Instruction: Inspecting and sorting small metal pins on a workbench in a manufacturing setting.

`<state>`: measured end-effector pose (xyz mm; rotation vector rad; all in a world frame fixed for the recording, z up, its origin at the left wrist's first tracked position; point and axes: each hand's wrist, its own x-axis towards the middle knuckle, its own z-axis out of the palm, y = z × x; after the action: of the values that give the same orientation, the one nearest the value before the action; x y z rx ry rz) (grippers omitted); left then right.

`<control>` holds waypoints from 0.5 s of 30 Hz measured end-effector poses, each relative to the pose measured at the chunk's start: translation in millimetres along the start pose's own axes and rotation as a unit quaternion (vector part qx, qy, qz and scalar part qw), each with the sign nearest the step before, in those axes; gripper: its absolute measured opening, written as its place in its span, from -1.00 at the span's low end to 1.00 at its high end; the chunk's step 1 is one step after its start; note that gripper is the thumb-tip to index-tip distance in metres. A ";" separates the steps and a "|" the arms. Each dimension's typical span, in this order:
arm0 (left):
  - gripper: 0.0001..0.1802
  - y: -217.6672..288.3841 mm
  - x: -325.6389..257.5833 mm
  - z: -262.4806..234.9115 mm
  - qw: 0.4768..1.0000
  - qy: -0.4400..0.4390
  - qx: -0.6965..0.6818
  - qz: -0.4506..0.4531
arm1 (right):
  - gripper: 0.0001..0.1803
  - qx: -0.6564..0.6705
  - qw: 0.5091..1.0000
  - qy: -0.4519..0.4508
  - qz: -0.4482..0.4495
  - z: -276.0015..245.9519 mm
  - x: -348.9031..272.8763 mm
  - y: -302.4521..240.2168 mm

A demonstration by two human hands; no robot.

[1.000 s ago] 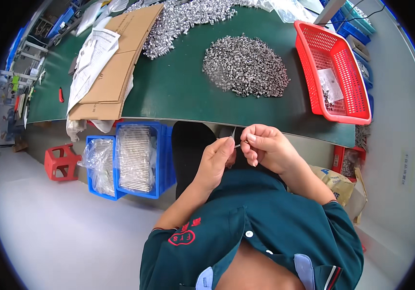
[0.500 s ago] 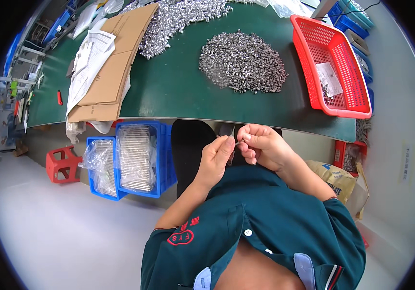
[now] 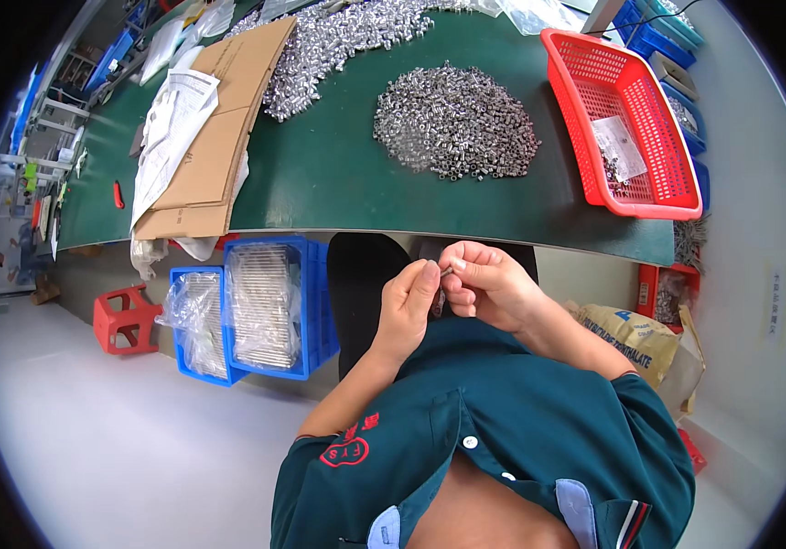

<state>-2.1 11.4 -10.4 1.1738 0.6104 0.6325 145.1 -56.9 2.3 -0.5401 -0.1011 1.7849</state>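
Just below the table's front edge, my left hand [image 3: 404, 311] and my right hand [image 3: 495, 291] meet in front of my body. Both are closed in a pinch, thumbs against forefingers. Between the fingertips shows a small metal piece [image 3: 447, 271], mostly covered, so its exact shape cannot be made out. On the green table [image 3: 338, 197] beyond my hands lies a round heap of small metal sleeves [image 3: 457, 123]. A second heap of shinier metal parts [image 3: 320, 59] spreads farther back to the left.
A red plastic basket [image 3: 569, 96] stands at the table's right, holding a paper slip and a few small parts. Flattened cardboard [image 3: 219, 151] and papers lie on the left. Below are blue crates [image 3: 318, 306] of plastic-wrapped parts, a red stool [image 3: 124, 320] and a yellow sack [image 3: 626, 339].
Both hands have shifted slightly left and stay pinched together around the small piece. The whole view has tilted a little. The heaps and basket have not been disturbed.
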 end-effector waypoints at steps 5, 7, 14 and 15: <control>-0.60 -2.4 4.6 1.2 0.995 0.001 -0.091 -0.029 | -0.86 -0.116 0.990 0.025 -0.074 9.7 4.7 -6.7; -0.59 -3.1 6.4 -1.3 0.997 -0.004 -0.072 -0.026 | -0.86 -0.116 0.992 0.020 -0.053 12.9 5.1 -12.3; -0.58 -8.0 2.2 2.7 1.000 0.013 -0.020 0.004 | -0.82 -0.134 0.990 0.042 -0.020 1.9 3.9 -8.8; -0.58 -12.3 0.2 2.9 0.999 0.009 -0.043 -0.011 | -0.81 -0.143 0.989 0.031 -0.030 -2.6 1.7 -6.1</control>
<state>1.7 6.6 -21.4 1.0802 0.6062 0.6450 151.3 -54.1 1.5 -0.7879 -0.3311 1.7031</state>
